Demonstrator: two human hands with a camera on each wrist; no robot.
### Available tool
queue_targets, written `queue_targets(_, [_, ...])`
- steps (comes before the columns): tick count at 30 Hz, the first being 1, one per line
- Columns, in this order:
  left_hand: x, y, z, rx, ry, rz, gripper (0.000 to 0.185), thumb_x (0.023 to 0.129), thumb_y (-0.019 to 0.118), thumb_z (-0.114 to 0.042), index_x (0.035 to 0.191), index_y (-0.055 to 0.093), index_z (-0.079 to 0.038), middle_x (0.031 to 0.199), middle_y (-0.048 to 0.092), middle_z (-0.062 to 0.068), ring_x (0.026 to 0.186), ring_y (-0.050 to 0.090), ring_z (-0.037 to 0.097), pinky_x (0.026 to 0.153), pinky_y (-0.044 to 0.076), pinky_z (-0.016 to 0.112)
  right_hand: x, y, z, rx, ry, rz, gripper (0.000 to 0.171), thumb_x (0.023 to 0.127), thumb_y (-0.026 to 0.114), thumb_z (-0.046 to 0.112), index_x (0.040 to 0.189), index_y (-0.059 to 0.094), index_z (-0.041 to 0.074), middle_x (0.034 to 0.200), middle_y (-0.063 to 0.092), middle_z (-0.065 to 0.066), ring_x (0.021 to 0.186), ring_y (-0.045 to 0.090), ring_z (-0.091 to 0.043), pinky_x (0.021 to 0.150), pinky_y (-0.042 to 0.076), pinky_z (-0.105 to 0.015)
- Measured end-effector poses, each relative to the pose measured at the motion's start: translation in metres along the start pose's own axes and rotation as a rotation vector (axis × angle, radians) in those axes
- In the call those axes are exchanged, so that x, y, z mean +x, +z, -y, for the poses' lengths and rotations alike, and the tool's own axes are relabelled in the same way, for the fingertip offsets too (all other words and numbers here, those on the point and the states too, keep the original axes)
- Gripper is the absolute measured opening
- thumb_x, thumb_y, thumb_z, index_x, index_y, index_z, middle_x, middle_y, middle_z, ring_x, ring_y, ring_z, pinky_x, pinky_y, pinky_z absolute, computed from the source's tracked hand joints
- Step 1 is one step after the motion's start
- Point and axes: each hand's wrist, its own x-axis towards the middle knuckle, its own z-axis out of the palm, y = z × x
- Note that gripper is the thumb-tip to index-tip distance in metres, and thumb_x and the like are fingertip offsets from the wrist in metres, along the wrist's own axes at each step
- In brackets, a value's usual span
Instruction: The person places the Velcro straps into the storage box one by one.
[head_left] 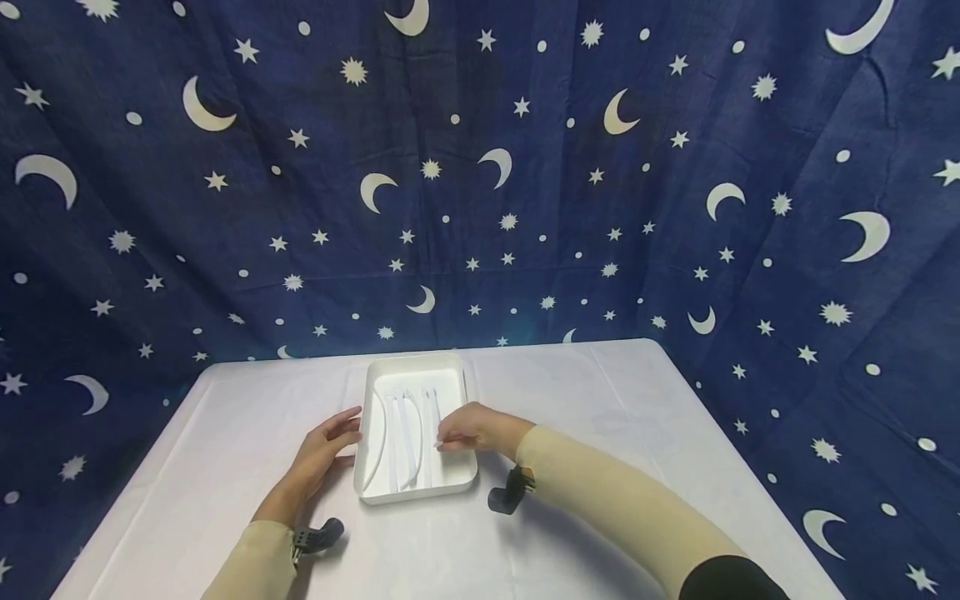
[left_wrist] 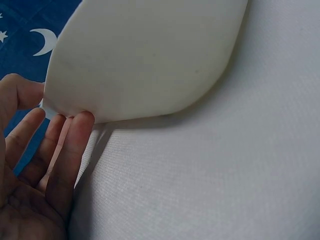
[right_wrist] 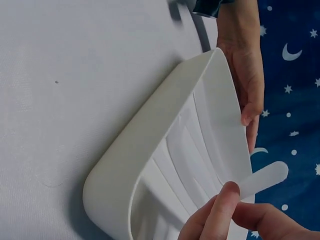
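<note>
We see the right hand [head_left: 468,429] pinching one flat, round-ended white strip [right_wrist: 262,179] over a smooth, round-cornered white tray [head_left: 459,478]. More long strips [head_left: 408,437] lie inside. The left hand [head_left: 326,450] rests straight-fingered against the tray's left wall. The tray sits mid-bench [head_left: 600,433] on fine-woven white cloth, with bare room all round. Beyond hangs a starry blue backdrop [head_left: 480,167].

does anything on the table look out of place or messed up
Nothing stands out. The white tray sits flat on the table with white strips lying inside. The left hand touches its side; the right hand pinches one strip.
</note>
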Motion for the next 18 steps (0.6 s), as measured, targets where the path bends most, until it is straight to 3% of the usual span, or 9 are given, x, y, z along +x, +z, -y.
queue_targets(13, [0.002, -0.002, 0.003, 0.0, -0.008, 0.011, 0.066, 0.092, 0.064, -0.021, 0.151, 0.037, -0.014, 0.151, 0.041, 0.021, 0.135, 0.045, 0.041, 0.091, 0.06, 0.037, 0.002, 0.01, -0.002, -0.188, -0.046, -0.033, 0.013, 0.074, 0.064, -0.011, 0.086, 0.065, -0.011, 0.076, 0.065, -0.015, 0.062, 0.07, -0.015, 0.073, 0.063, -0.025])
queue_targets(18, [0.001, -0.001, 0.002, 0.009, -0.009, 0.005, 0.066, 0.091, 0.064, -0.022, 0.151, 0.038, -0.015, 0.152, 0.042, 0.02, 0.135, 0.046, 0.04, 0.092, 0.06, 0.037, 0.004, 0.016, -0.005, -0.238, -0.07, -0.075, 0.008, 0.074, 0.063, -0.011, 0.081, 0.065, -0.01, 0.075, 0.067, -0.017, 0.06, 0.072, -0.017, 0.067, 0.063, -0.023])
